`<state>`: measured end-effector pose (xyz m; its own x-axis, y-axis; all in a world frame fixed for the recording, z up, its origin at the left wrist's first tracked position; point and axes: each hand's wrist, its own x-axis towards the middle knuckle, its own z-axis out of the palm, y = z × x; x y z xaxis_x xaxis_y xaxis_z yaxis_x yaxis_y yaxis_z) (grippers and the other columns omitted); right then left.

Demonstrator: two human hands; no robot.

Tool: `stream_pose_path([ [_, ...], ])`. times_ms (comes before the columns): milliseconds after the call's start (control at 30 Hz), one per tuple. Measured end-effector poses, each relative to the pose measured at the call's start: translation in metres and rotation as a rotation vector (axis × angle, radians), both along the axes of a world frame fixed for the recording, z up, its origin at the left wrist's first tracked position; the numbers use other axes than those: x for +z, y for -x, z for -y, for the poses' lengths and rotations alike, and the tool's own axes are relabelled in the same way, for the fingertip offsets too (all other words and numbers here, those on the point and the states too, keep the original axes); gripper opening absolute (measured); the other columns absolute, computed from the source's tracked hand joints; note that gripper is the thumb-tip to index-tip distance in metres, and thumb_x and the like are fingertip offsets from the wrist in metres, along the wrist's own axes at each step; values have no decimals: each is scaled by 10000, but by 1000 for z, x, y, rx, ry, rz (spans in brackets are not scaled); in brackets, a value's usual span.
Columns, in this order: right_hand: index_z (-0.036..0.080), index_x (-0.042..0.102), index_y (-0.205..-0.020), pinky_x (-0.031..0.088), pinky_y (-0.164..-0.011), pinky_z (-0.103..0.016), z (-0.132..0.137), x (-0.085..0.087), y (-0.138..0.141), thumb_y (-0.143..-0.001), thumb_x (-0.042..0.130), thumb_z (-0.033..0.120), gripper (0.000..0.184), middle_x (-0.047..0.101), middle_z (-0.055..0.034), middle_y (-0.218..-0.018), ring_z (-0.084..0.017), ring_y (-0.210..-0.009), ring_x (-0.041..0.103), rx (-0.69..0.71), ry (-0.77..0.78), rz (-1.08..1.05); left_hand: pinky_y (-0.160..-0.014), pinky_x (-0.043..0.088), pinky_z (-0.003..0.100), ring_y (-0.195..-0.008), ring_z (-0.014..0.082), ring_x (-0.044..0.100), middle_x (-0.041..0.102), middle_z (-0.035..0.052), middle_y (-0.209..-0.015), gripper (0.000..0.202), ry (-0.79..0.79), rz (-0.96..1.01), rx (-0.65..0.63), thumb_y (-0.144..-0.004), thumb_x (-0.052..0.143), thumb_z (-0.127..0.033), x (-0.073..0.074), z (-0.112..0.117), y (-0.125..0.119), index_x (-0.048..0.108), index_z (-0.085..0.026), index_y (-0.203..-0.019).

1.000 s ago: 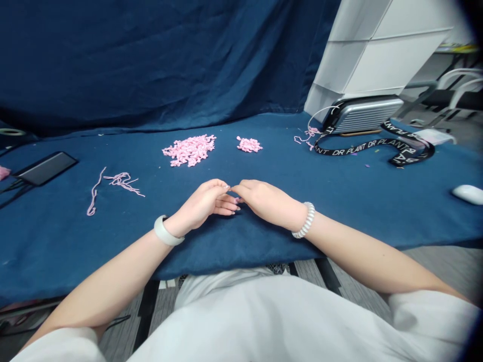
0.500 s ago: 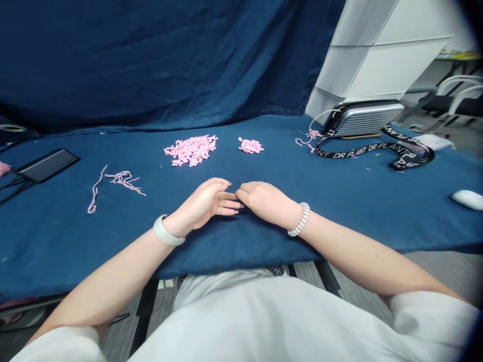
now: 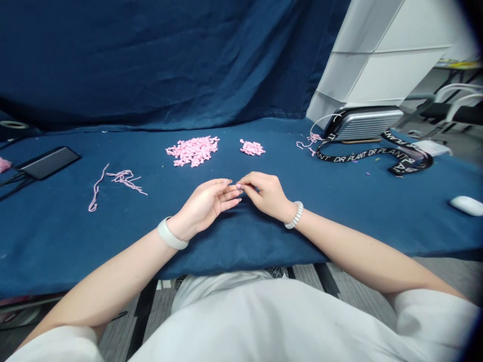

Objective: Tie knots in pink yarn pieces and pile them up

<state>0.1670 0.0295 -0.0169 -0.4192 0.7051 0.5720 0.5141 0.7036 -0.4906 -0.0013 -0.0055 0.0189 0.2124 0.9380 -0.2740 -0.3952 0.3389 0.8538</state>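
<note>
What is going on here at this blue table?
A person sits at a table under dark blue cloth. The left hand and the right hand meet at the fingertips just above the cloth; whether they pinch something is too small to tell. Behind them lie a large heap of small pink yarn pieces and a smaller pink heap, with loose pink strands to the left.
</note>
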Motion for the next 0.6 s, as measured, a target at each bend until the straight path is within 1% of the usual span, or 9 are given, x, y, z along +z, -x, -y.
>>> stream_pose_path([
  [100,139,643,-828,411,-721,-97,3,4,4,-824,475,355,273,625,3,-826,23,-734,541,-2,230,-202,-732,542,256,-787,121,642,663,66,-854,117,-148,-102,19,-760,628,-162,-3,3,-2,585,-106,-853],
  [200,103,622,-824,446,-666,-108,6,8,8,-765,545,413,325,614,-15,-784,11,-676,541,56,493,-392,-708,546,247,-740,117,645,664,49,-779,203,-300,-215,58,-712,692,-211,-7,5,-4,600,-99,-855],
  [267,86,600,-805,460,-647,-113,7,9,11,-725,590,421,345,605,-18,-756,9,-650,537,99,612,-489,-694,549,245,-707,118,649,665,44,-743,219,-372,-256,78,-704,702,-232,-8,6,-4,603,-97,-845],
  [433,83,569,-781,470,-634,-110,7,7,12,-683,633,430,366,584,-6,-720,13,-634,534,197,745,-614,-678,548,233,-673,123,653,676,51,-733,204,-506,-355,83,-713,695,-254,-7,9,-2,631,-95,-824],
  [500,84,572,-786,467,-631,-107,8,7,11,-679,638,436,373,581,-6,-716,15,-632,530,215,759,-619,-673,544,224,-669,125,652,680,53,-732,193,-561,-394,84,-712,695,-253,-5,10,-2,643,-98,-816],
  [600,81,586,-786,472,-644,-104,9,9,10,-664,650,440,385,591,-14,-725,14,-643,536,201,745,-598,-663,542,223,-662,129,650,683,53,-736,183,-624,-423,88,-711,697,-256,-5,11,-1,656,-107,-809],
])
